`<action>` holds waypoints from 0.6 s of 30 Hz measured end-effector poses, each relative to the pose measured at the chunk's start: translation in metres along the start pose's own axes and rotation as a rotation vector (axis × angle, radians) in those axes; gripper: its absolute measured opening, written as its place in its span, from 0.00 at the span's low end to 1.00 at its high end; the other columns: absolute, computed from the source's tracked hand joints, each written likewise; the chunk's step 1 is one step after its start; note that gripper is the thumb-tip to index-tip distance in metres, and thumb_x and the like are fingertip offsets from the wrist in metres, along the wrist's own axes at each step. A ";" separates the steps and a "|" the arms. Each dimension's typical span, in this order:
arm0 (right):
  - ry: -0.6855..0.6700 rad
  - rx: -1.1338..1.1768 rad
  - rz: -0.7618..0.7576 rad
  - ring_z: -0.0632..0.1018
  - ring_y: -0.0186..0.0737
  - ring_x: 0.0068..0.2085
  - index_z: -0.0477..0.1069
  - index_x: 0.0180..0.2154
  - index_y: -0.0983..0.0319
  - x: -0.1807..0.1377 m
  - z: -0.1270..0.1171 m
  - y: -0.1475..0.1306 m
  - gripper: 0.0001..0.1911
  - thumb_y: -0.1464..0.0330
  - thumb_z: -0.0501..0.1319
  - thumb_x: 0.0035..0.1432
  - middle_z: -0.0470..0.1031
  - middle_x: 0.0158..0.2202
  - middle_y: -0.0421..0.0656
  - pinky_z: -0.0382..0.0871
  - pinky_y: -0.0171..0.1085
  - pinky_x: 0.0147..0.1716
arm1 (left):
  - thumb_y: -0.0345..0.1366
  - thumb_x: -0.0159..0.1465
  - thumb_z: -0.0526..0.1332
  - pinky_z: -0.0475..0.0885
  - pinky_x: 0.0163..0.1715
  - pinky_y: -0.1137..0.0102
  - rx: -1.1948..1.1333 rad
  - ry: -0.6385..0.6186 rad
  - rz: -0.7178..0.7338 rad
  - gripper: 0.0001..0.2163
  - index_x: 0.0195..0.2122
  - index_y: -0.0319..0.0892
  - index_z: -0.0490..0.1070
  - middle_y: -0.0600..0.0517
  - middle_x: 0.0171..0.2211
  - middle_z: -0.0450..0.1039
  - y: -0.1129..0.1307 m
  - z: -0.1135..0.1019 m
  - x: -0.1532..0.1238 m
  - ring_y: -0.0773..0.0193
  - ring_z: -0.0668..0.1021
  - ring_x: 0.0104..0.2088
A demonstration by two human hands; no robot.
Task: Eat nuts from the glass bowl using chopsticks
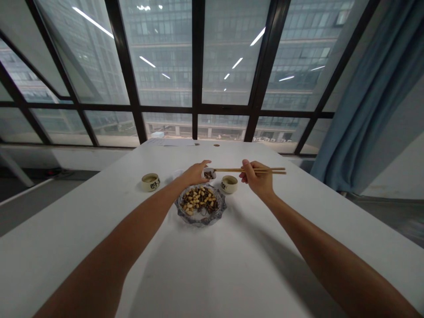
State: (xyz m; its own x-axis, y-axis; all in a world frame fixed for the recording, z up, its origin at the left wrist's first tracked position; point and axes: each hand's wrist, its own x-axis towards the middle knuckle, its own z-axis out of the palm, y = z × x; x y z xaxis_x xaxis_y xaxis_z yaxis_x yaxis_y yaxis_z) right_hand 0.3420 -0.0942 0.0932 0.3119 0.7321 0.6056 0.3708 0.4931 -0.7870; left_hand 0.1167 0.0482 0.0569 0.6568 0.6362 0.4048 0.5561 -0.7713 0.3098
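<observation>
My left hand (196, 173) is closed around the side of a small white cup (213, 178) with dark bits inside, just beyond a glass bowl (217, 216). A pair of wooden chopsticks (228, 170) is in my right hand (254, 177), pointing left. Their tips reach the white cup's rim; whether they pinch anything I cannot tell. The glass bowl has a scalloped edge and holds a mix of pale nuts (188, 205) and dark seeds (212, 203). A cream cup (229, 187) with dark lettering stands between the bowl and my right hand.
Another cream cup (149, 185) with dark lettering stands left of my left forearm. Something white and round (177, 174) is partly hidden behind that forearm. Papers (172, 142) lie at the far end of the white table (185, 274), before the windows. A blue curtain (357, 115) hangs at right.
</observation>
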 end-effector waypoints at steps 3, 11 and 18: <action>-0.110 -0.078 -0.023 0.75 0.35 0.18 0.72 0.24 0.61 0.008 0.013 0.012 0.30 0.40 0.62 0.54 0.77 0.20 0.43 0.67 0.32 0.16 | 0.39 0.52 0.70 0.72 0.55 0.59 -0.045 -0.020 -0.002 0.39 0.65 0.40 0.58 0.40 0.54 0.76 0.003 -0.003 -0.003 0.49 0.78 0.54; -0.178 -0.074 -0.022 0.71 0.33 0.15 0.74 0.24 0.62 0.010 0.008 -0.010 0.34 0.37 0.58 0.55 0.74 0.16 0.43 0.64 0.31 0.14 | 0.40 0.55 0.70 0.72 0.54 0.57 -0.052 -0.041 -0.104 0.35 0.63 0.41 0.61 0.38 0.55 0.76 -0.006 0.000 -0.005 0.49 0.78 0.55; -0.655 -0.169 0.072 0.66 0.30 0.11 0.71 0.16 0.61 -0.006 -0.005 -0.067 0.31 0.42 0.64 0.54 0.69 0.11 0.40 0.56 0.29 0.09 | 0.44 0.63 0.63 0.69 0.59 0.56 -0.011 0.015 -0.133 0.28 0.62 0.37 0.62 0.36 0.60 0.71 -0.006 0.000 -0.017 0.48 0.75 0.59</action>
State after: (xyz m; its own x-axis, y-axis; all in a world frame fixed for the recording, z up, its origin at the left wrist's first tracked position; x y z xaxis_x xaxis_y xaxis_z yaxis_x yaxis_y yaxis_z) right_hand 0.3192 -0.1342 0.1432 -0.2333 0.9204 0.3138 0.5175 0.3907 -0.7613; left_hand 0.1018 0.0421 0.0481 0.5699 0.7324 0.3727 0.6317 -0.6805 0.3713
